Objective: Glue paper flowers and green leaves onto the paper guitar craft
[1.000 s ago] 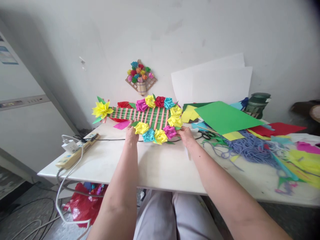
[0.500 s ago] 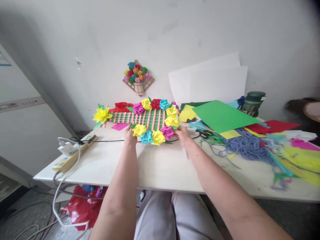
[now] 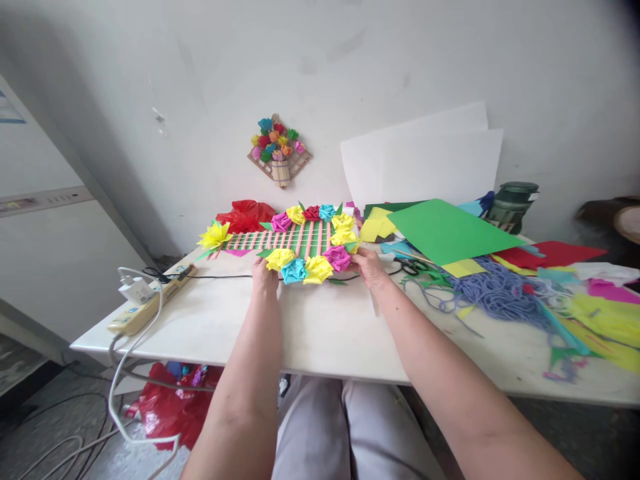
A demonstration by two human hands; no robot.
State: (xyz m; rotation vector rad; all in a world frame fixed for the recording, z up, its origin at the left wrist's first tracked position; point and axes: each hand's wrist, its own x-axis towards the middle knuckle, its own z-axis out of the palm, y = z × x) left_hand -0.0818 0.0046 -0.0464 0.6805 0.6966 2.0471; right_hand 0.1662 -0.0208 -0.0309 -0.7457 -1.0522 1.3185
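A craft panel (image 3: 295,239) of pink sticks woven over green paper, ringed with yellow, pink, red and blue paper flowers, is held low over the white table (image 3: 320,327). My left hand (image 3: 265,277) grips its near left edge under a yellow flower. My right hand (image 3: 369,267) grips the near right edge by a pink flower. A large yellow flower (image 3: 214,235) sticks out at the panel's far left end.
A power strip (image 3: 150,303) with cables lies at the table's left. Green paper (image 3: 450,230), scissors (image 3: 410,268), purple yarn (image 3: 500,293) and coloured scraps cover the right. A small flower craft (image 3: 279,150) hangs on the wall. White sheets (image 3: 425,163) lean behind.
The panel has tilted back and down from nearly upright to flatter, closer to the table. Both hands keep their grip on its near edge.
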